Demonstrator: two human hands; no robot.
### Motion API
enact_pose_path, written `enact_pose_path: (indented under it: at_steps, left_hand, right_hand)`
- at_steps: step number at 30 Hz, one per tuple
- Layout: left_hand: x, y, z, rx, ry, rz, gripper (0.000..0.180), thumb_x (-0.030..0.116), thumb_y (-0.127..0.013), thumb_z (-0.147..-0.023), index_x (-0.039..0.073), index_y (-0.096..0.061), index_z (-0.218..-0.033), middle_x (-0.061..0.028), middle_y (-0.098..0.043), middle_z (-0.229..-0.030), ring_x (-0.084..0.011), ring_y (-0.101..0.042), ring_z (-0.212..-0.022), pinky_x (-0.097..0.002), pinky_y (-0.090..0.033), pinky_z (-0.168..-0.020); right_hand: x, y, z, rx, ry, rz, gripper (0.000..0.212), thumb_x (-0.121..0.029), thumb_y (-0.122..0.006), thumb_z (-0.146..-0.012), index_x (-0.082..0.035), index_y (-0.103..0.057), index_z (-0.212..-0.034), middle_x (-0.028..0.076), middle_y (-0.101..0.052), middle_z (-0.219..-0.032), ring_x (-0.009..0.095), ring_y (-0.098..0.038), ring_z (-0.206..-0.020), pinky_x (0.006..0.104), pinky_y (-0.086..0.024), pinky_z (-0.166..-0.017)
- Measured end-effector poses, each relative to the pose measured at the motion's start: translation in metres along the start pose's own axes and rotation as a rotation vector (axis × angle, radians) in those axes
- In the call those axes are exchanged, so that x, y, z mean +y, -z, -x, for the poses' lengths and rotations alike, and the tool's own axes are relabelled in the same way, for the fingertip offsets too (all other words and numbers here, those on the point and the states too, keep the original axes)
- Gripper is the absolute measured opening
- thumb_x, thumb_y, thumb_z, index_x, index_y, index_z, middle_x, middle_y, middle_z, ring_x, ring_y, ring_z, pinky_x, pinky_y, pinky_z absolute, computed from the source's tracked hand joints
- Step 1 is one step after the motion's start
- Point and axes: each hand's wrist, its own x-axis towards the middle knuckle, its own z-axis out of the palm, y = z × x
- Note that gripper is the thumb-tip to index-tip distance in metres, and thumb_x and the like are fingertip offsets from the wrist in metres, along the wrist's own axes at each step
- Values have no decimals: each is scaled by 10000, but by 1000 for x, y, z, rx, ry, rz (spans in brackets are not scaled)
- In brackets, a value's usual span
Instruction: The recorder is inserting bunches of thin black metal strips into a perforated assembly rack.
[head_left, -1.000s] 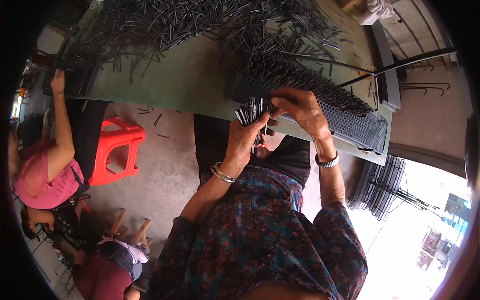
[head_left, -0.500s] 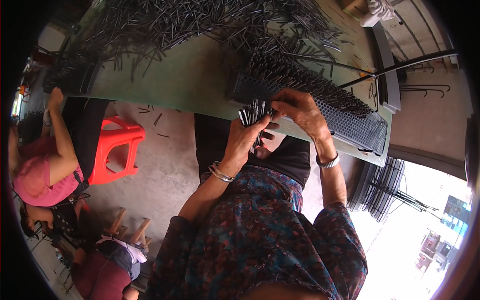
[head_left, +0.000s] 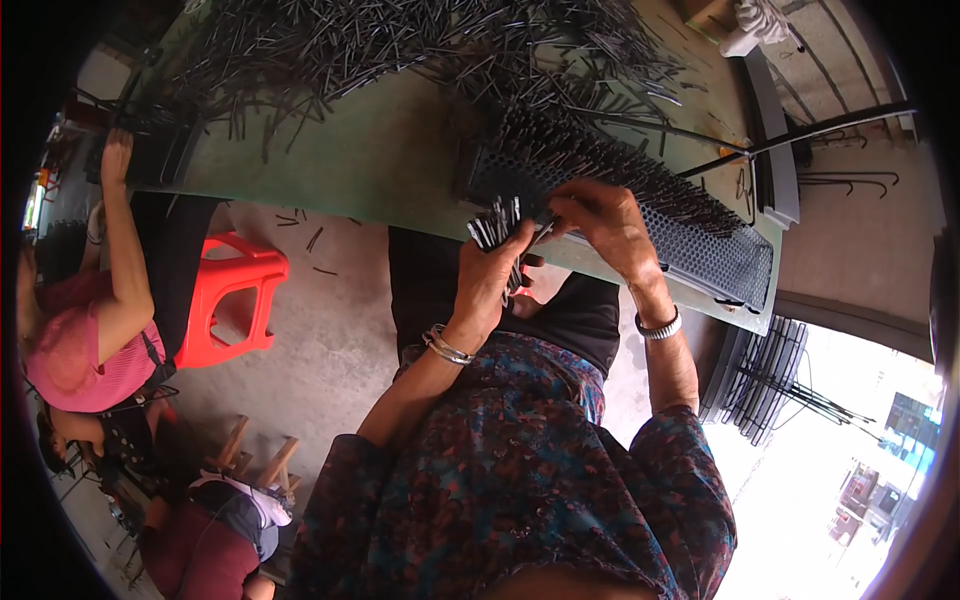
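My left hand [head_left: 490, 275] is closed around a bundle of thin dark rods [head_left: 497, 222], their shiny ends fanned out at the top. My right hand [head_left: 603, 225] is beside it, thumb and fingertips pinched together at the bundle's edge on what looks like a single rod. Just beyond both hands lies a long perforated rack [head_left: 715, 255], set slantwise along the table's near edge. Many dark rods [head_left: 610, 160] stand in the holes of its far rows. The rack's near rows of holes show bare.
A large loose heap of rods [head_left: 400, 45] covers the far part of the green table [head_left: 330, 165]. At left are a red plastic stool [head_left: 230, 295] and a co-worker in pink [head_left: 95, 350]; another person [head_left: 210, 540] is below. A black metal bar [head_left: 830, 125] juts in at right.
My right fingers have shifted slightly at the bundle, and the bundle has tipped a little to the left. The co-worker's arm at left has moved farther forward.
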Motion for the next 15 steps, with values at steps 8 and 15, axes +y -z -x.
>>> enact_pose_path:
  at_steps: [8, 15]
  left_hand:
    - [7, -6, -2, -83, 115, 159, 214, 219, -700, -889, 47, -636, -998, -136, -715, -889, -208, -686, -660, -297, -550, -535]
    - [-8, 3, -13, -212, 296, 223, 208, 276, -626, -936, 77, -639, -998, -112, -712, -921, -213, -693, -736, -279, -492, -534]
  right_hand:
    - [-6, 7, -13, 502, 333, 268, 102, -50, -616, -916, 30, -644, -972, 57, -674, -777, 116, -649, -681, 237, -488, -657]
    - [-3, -2, -26, 619, 459, 503, 87, -46, -637, -887, 2, -654, -957, 88, -675, -759, 151, -672, -678, 266, -504, -628]
